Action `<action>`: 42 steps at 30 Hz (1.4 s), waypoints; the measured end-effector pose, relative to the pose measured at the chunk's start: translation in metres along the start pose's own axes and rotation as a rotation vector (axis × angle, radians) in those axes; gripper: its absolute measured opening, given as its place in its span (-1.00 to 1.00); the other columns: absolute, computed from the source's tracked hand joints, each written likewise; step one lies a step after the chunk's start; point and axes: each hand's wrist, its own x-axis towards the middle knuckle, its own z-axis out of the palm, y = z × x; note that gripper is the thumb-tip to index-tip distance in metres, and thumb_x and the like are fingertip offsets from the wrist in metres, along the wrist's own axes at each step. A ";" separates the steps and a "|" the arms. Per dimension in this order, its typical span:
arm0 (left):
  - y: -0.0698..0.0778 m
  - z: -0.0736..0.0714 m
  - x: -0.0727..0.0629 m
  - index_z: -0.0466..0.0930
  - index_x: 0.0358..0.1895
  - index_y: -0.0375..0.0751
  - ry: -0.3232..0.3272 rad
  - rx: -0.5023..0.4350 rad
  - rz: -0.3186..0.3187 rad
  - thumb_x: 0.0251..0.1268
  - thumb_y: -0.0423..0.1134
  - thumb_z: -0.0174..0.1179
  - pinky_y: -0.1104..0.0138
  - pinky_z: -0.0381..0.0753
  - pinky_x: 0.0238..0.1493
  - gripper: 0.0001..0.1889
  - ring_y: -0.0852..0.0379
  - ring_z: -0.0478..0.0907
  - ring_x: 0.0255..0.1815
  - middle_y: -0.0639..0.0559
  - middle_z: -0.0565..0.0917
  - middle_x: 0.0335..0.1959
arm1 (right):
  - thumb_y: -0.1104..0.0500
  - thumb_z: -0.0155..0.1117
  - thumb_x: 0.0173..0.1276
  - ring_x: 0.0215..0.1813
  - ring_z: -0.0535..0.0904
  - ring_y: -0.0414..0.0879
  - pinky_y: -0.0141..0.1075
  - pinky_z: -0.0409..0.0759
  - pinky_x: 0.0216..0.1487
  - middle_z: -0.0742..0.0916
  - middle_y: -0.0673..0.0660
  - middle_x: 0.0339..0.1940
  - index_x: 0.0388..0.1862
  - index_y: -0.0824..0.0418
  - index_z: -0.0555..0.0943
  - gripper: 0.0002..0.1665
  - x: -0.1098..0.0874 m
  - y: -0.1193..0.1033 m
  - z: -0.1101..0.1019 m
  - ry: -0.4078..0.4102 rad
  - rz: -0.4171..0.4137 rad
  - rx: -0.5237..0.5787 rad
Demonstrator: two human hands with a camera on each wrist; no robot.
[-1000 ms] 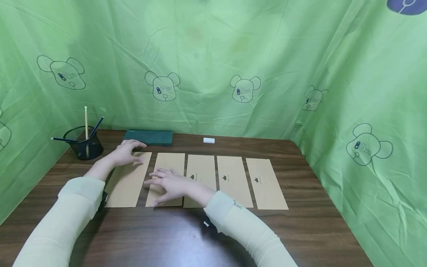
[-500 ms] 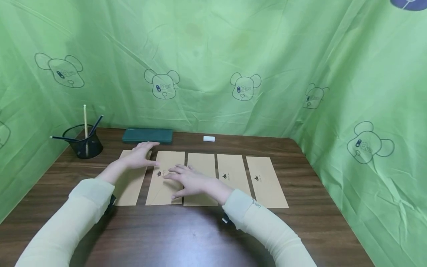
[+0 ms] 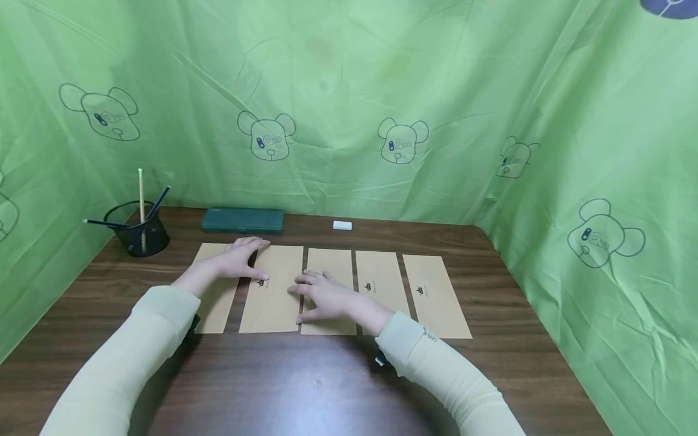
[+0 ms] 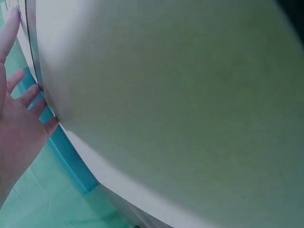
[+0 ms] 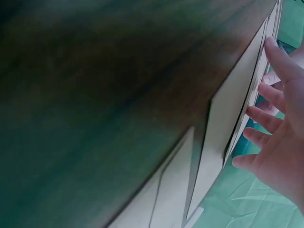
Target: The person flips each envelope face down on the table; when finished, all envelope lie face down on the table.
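Note:
Several tan paper envelopes with small crown prints lie in a row of upright rectangles on the table. My left hand (image 3: 240, 259) reaches over the leftmost envelope (image 3: 215, 312), its fingers spread. Its thumb lies by the crown of the second envelope (image 3: 272, 312), and its fingertips are at that envelope's top edge. My right hand (image 3: 329, 300) spreads over the third envelope (image 3: 329, 260), covering its crown, with fingertips along the gap to the second. The fourth envelope (image 3: 378, 272) is partly behind the right wrist, and the rightmost envelope (image 3: 433, 297) lies uncovered.
Behind the row sit a dark green flat case (image 3: 242, 220) and a white eraser-like block (image 3: 342, 225). A black mesh pen cup (image 3: 143, 237) with several pencils stands at the back left. Green curtains (image 3: 338, 79) enclose the wooden table (image 3: 305, 387).
Both hands have moved right: the left from the first envelope to the second, the right from the second to the third. The second envelope's crown has come into view.

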 end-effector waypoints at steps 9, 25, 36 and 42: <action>-0.003 -0.003 0.001 0.34 0.29 -0.20 0.021 -0.006 0.077 -0.08 0.21 0.38 -0.34 0.11 0.13 -0.13 -0.34 0.15 0.29 -0.25 0.33 0.29 | -0.37 0.23 0.14 0.48 0.15 0.02 0.17 0.13 0.37 0.36 0.06 0.42 0.35 -0.07 0.38 -0.17 0.001 0.001 0.004 0.026 0.001 0.013; -0.005 -0.010 0.010 0.46 0.16 -0.21 0.032 -0.125 0.102 -0.10 -0.13 0.48 -0.19 0.25 0.17 -0.33 -0.25 0.27 0.20 -0.27 0.41 0.14 | -0.33 0.30 0.10 0.48 0.13 0.09 0.14 0.10 0.40 0.39 0.06 0.38 0.30 -0.06 0.42 -0.19 0.002 0.001 0.004 0.039 0.006 0.038; -0.005 -0.026 0.011 0.53 0.06 -0.26 0.068 -0.192 0.107 0.02 -0.66 0.13 -0.07 0.42 0.14 -0.52 -0.16 0.47 0.05 -0.23 0.43 0.06 | -0.34 0.28 0.12 0.45 0.19 0.05 0.14 0.11 0.39 0.41 0.12 0.36 0.27 0.00 0.45 -0.20 0.002 -0.001 0.003 0.054 -0.008 0.102; -0.009 -0.029 0.010 0.62 -0.03 -0.20 0.134 -0.184 0.091 -0.01 -0.62 0.26 -0.03 0.46 0.10 -0.58 -0.11 0.49 0.00 -0.17 0.49 0.03 | -0.33 0.18 0.22 0.45 0.20 0.07 -0.01 0.10 0.44 0.42 0.14 0.36 0.34 0.05 0.39 -0.20 0.004 -0.003 0.003 0.064 -0.049 0.159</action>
